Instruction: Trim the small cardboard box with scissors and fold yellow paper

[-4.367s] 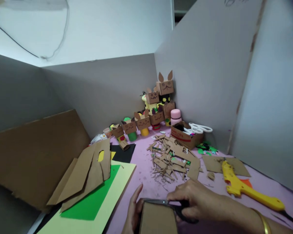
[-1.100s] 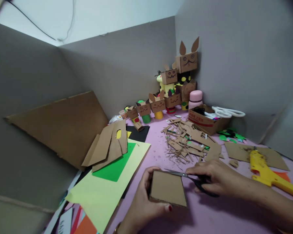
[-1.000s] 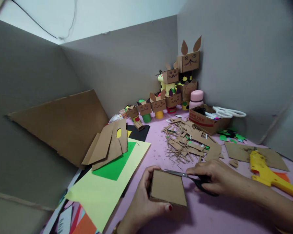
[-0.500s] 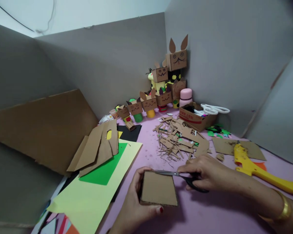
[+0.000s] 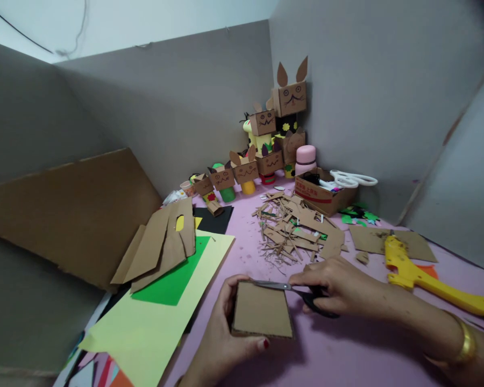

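My left hand point(image 5: 219, 336) grips a small brown cardboard rectangle point(image 5: 261, 310) by its left side, thumb along its near edge, just above the pink table point(image 5: 339, 355). My right hand point(image 5: 335, 285) is closed round the black handles of a pair of scissors point(image 5: 293, 290). Their blades lie along the far edge of the cardboard, pointing left.
A heap of cardboard scraps point(image 5: 296, 228) lies just beyond my hands. A yellow glue gun point(image 5: 423, 278) rests at right. Green and yellow paper sheets point(image 5: 161, 306) with cardboard pieces lie at left, a large cardboard sheet point(image 5: 64, 209) behind. Cardboard animal figures point(image 5: 266, 150) and a box with white scissors point(image 5: 326, 189) stand in the corner.
The scissor blades have slid further left along the cardboard's far edge. Both hands have kept their hold throughout; the view has shifted.
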Motion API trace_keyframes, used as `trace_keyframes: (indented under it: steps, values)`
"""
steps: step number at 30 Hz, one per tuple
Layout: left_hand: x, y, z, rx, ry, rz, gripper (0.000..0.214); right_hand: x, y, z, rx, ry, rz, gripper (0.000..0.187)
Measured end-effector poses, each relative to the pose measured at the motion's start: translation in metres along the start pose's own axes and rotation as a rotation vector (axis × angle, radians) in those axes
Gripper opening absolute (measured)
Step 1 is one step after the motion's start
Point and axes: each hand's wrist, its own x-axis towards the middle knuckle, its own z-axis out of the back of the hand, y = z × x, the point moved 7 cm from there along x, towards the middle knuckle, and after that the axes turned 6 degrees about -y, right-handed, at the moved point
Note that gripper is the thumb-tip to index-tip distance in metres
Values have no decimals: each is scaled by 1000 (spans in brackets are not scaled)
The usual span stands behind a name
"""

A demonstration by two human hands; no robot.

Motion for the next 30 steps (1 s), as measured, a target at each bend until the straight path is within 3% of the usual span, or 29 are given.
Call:
trace_keyframes:
  steps: [11,20,24,30]
  values:
    - [-5,5,-4,-38,28,54,91,-1,3,-5,-73,-70,21,47]
    - [-5,4,-3,-113,-14,16,90,-2,-10,-14,87,-56,-23,30]
    - [-2,0,5,-136,-67,-21,82,0,-16,-7,63,-79,-113,26]
    - [2,-7,11,-75,-96,-35,78,1,-10,9,-39,-60,-86,29]
